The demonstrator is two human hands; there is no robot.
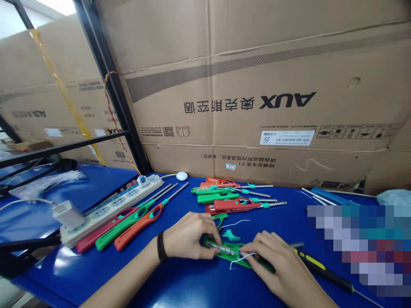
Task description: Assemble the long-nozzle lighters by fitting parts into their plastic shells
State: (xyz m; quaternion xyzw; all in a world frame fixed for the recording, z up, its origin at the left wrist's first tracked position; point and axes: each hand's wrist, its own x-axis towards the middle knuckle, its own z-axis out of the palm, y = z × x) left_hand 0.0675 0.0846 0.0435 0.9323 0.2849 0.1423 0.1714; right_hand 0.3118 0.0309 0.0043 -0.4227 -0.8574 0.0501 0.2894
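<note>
An opened green stick lighter shell [236,262] lies on the blue table with a clear fuel tank [221,247] inside. My left hand [194,235], a dark band at its wrist, is closed over the shell's left end, with thumb and index finger at the tank. My right hand [276,261] is closed at the shell's right part. A thin white wire [239,258] runs out from between its fingertips; the rest of what they grip is hidden. Behind the shell lie a loose teal trigger [231,235] and another green shell piece [220,220], with a second white wire beside it.
Several red and green stick lighters [237,204] lie behind my hands. Three more, including an orange one [138,227], lie beside a white power strip [105,211]. A black-and-yellow screwdriver [324,269] is by my right hand. Large cardboard boxes [257,55] stand behind the table.
</note>
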